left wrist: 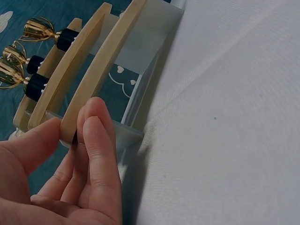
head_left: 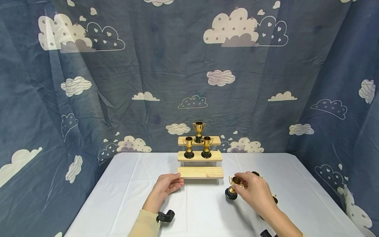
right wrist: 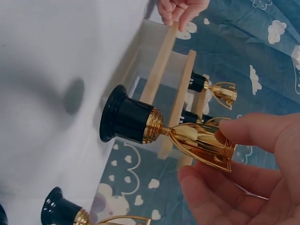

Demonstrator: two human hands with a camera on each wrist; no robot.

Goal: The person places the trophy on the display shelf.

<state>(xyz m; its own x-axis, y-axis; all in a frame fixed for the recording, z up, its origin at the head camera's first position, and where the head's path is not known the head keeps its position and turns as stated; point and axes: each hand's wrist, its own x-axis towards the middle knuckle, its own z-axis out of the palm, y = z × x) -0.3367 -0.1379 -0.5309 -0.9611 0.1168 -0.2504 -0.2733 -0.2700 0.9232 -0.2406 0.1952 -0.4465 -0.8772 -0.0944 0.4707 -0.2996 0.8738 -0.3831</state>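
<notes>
My left hand [head_left: 168,187] pinches the left end of the lowest wooden shelf board [head_left: 201,172], thumb on top and fingers beneath. On the stepped rack above, one gold trophy [head_left: 199,131] stands on the top board [head_left: 213,141] and two trophies [head_left: 189,147] stand on the middle board [head_left: 197,156]. The lowest board bears nothing. In my right hand [head_left: 255,191] another gold trophy with a black base [right wrist: 129,117] is pinched by its cup between thumb and fingers. It hangs above the white table, right of the rack, its shadow [right wrist: 74,96] apart from the base.
Several more trophies stand on the table near my right hand, partly hidden by it; one trophy [right wrist: 63,208] shows low in the right wrist view. A blue cloud-print cloth [head_left: 165,72] hangs behind and beside the white-covered table [head_left: 118,197].
</notes>
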